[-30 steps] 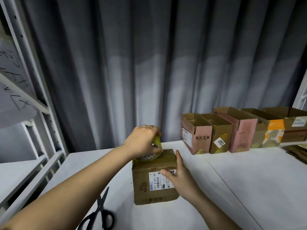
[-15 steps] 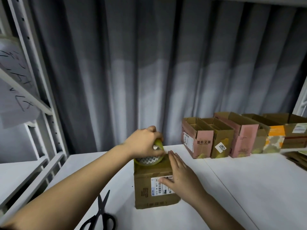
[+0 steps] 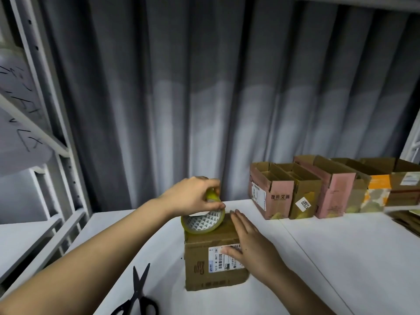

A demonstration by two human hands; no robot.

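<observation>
One box (image 3: 198,254): top getting taped.
Left hand (image 3: 193,198): grips tape roll (image 3: 203,223) on the seam.
Right hand (image 3: 252,246): flat-fingered, steadying it.

Left hand (image 3: 193,197) gripping tape roll (image 3: 203,222) atop cardboard box (image 3: 214,258), right hand (image 3: 252,244) flat on box, scissors (image 3: 136,296) nearby

- A grey pleated curtain (image 3: 204,87) hangs across the back.
- A white surface (image 3: 341,258) runs from the curtain's foot toward the camera.
- Black scissors (image 3: 136,296) lie well in front of the curtain's left part, blades pointing toward it.
- A row of open cartons (image 3: 272,196), pink and brown, stands just before the curtain's right part.
- Flattened cardboard (image 3: 406,219) lies before the curtain's right end.
- A white metal rack (image 3: 56,133) stands left of the curtain, with a handwritten sheet (image 3: 20,123) hanging on it.
</observation>
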